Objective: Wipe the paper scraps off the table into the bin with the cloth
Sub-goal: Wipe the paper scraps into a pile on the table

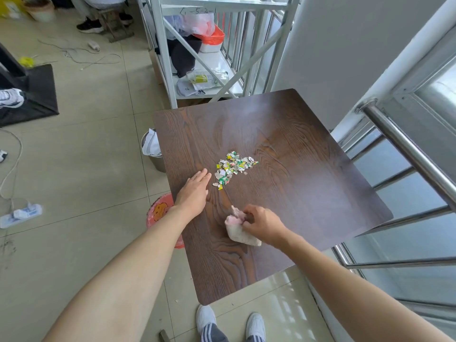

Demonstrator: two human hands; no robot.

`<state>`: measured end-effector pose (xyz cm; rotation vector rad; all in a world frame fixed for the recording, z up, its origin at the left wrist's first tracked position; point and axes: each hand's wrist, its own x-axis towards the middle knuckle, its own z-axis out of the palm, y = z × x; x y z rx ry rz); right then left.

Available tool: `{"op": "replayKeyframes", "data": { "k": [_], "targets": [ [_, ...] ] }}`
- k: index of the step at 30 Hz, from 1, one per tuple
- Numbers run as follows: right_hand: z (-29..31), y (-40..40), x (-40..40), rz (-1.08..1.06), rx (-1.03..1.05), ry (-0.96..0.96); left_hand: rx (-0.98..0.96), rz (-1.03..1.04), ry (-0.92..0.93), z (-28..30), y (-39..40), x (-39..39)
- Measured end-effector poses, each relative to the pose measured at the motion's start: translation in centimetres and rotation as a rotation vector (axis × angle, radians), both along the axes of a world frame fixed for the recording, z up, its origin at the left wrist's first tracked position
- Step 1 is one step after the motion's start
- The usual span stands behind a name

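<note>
- White shoes (206, 317) show at the bottom edge, on the pale floor tiles just short of the table's near corner.
- Dark wood-grain table (308, 183) fills the middle of my view, tilted like a diamond.
- My right hand (264, 224) sits nearest on the tabletop, fingers curled and pinching the bunched pink-white cloth (240, 230); the cloth lies on the wood just left of those fingertips.
- My left hand (195, 191) lies flat on the table, palm down, fingers pressed together and pointing away from me.
- Just beyond and right of the left fingertips I see the paper scraps (233, 167), a loose heap of white, green and yellow bits; the nearest bits lie close to the fingertips, though I cannot tell if they touch.
- Below my left wrist, off the table's left edge, a red bin (158, 213) with a cartoon print stands on the floor, half hidden by my forearm and the tabletop.
- Farther along that same edge stands a grey metal bin (153, 149) with white paper inside.
- Beyond the table's far corner stands a white metal shelf rack (170, 77) holding bags.
- A steel railing (404, 141) runs along the right.
</note>
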<state>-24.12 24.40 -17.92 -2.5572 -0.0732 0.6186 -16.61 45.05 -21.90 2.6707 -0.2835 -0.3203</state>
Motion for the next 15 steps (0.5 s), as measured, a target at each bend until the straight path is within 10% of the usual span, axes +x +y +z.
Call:
{"op": "replayKeyframes", "data": {
  "k": [6, 15],
  "targets": [
    [0.0, -0.1, -1.6, -0.014, -0.378, -0.603, 0.001, 0.007, 0.009, 0.1, -0.1, -0.2],
    [-2.8, 2.4, -4.5, 0.001, -0.243, -0.453, -0.036, 0.028, 0.002, 0.1, -0.2, -0.3]
  ]
}}
